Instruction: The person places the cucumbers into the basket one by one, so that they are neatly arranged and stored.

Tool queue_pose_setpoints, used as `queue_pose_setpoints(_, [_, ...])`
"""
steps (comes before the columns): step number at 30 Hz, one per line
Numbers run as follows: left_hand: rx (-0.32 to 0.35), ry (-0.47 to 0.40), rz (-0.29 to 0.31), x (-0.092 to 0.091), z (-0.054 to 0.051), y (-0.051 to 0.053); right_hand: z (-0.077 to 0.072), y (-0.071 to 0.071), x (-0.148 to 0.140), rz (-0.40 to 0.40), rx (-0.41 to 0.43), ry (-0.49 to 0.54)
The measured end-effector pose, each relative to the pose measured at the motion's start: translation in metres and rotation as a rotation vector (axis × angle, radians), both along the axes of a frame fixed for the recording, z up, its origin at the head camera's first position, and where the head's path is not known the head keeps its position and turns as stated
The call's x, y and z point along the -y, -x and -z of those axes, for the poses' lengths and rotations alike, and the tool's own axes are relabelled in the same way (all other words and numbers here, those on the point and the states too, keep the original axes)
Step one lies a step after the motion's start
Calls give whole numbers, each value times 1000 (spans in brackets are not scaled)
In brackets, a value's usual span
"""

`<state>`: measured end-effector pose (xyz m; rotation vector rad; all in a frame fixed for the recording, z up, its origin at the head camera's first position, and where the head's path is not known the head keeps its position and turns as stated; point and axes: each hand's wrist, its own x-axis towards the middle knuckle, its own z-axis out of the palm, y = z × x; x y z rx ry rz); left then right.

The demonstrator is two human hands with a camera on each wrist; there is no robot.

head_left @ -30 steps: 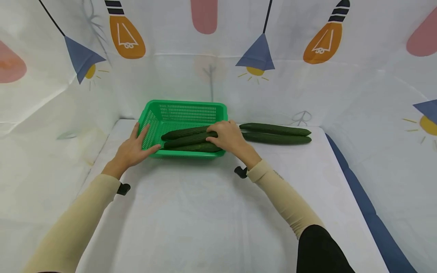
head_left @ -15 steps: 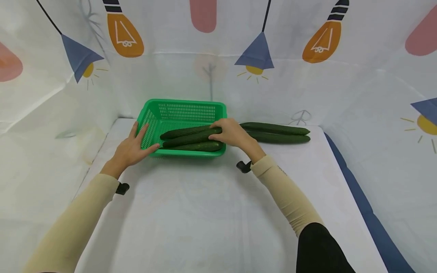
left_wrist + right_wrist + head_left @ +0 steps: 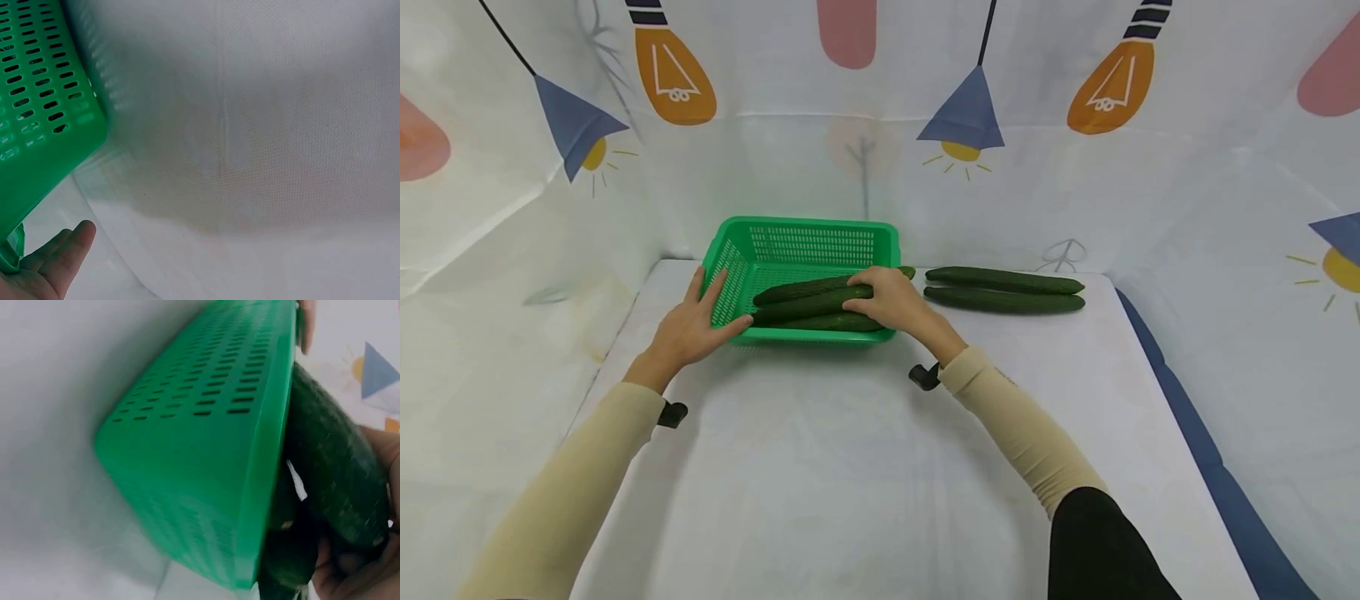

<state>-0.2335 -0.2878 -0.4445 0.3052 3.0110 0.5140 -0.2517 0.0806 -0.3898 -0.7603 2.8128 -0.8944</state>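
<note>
The left hand [image 3: 691, 333], fingers spread, steadied the basket [image 3: 805, 221]. The right hand [image 3: 891, 300] pinched the middle cucumber [image 3: 812, 306]; level, unhurried, lengthwise handling seemed best.

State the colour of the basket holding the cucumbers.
The basket is bright green; the head view shows it best.

Lamp-printed white sheeting [image 3: 775, 171] walls in a white table [image 3: 820, 467].

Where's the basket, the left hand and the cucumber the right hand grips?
Basket [image 3: 812, 245]: head view, its back wall.
Left hand [image 3: 687, 331]: head view, its back.
Gripped cucumber [image 3: 337, 457]: right wrist view, its middle.
</note>
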Motion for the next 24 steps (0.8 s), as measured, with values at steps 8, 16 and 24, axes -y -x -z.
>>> queue_pose_setpoints(8, [3, -3, 0, -1, -2, -1, -4, -4, 6, 11, 38, -29])
queue_pose_setpoints(16, [-1, -4, -8, 0, 0, -1, -4, -3, 6, 12, 69, -20])
queue_pose_setpoints(24, [-5, -11, -6, 1, 2, -1, -2, -7, 1, 69, 79, 47])
